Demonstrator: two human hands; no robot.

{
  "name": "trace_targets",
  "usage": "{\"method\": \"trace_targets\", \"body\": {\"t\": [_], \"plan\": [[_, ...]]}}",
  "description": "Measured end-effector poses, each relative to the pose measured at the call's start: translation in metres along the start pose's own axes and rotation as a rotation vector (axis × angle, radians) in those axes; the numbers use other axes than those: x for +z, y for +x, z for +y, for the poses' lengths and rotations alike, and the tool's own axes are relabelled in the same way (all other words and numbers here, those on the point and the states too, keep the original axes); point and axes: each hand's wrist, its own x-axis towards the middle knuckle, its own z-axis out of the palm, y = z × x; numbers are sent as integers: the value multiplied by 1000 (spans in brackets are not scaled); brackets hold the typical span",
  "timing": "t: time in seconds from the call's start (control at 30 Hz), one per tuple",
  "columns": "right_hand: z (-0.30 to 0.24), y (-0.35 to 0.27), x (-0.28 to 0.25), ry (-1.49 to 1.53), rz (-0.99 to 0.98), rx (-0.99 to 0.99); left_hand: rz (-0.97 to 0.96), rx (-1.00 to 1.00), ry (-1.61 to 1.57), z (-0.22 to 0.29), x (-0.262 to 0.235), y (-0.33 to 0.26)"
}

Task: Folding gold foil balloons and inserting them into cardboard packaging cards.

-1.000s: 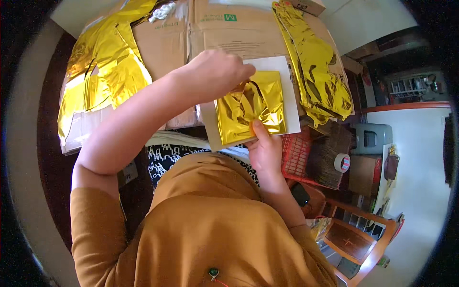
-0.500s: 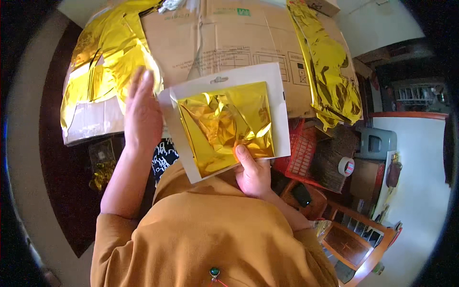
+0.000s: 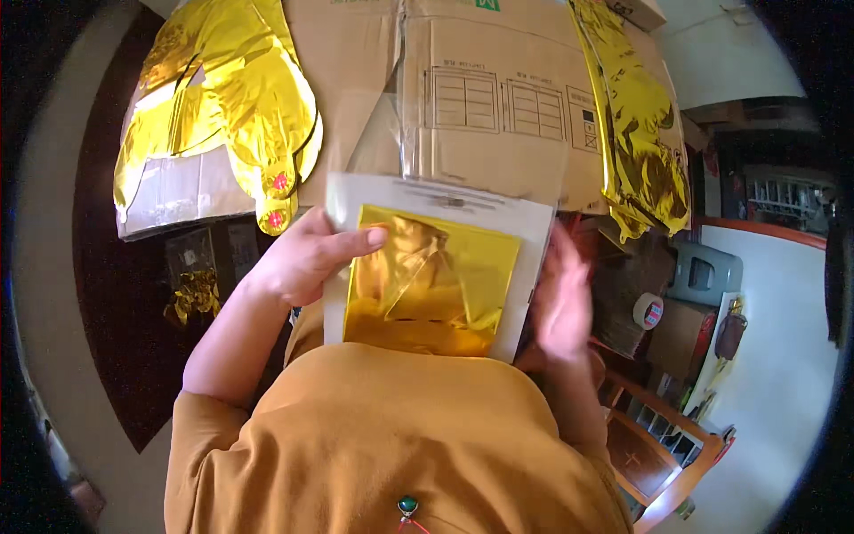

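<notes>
One foil packet (image 3: 436, 285), centre, likely light, slick; my left hand (image 3: 307, 256) pinches its safer card edge (image 3: 336, 311); right hand's (image 3: 565, 298) grip unclear.

In the centre, the gold packet (image 3: 436, 285) is gleaming like creased metallic foil, and the white card (image 3: 347, 191) around it is looking smooth and papery. The gold foil (image 3: 222, 84) at upper left and the gold sheet (image 3: 648, 125) at upper right are shining, glossy and wrinkled. At the top, the brown box (image 3: 507, 40) is showing matt cardboard under a glossy strip of clear tape (image 3: 408, 125). The mustard shirt (image 3: 400, 427) below is looking like matt cloth, while the chair (image 3: 689, 472) at lower right is showing smooth wood.
</notes>
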Motion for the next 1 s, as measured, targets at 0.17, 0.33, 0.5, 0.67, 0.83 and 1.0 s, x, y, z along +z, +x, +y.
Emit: {"method": "trace_targets", "body": {"t": [0.17, 0.33, 0.5, 0.67, 0.83, 1.0], "plan": [[-11, -19, 34, -140, 28, 147, 143, -52, -89, -15, 15, -20], [2, -51, 16, 149, 115, 343, 94, -61, -61, -36, 5, -56], [-4, 7, 0, 26, 12, 311, 9, 179, -4, -12, 15, -22], [-14, 29, 8, 130, -135, 295, 254, 504, 517, -24, 20, 2], [-10, 19, 0, 188, -138, 309, 137, 541, 486, -26, 20, 10], [-11, 13, 5, 86, -136, 170, 128, 455, 531, -22, 21, 6]]}}
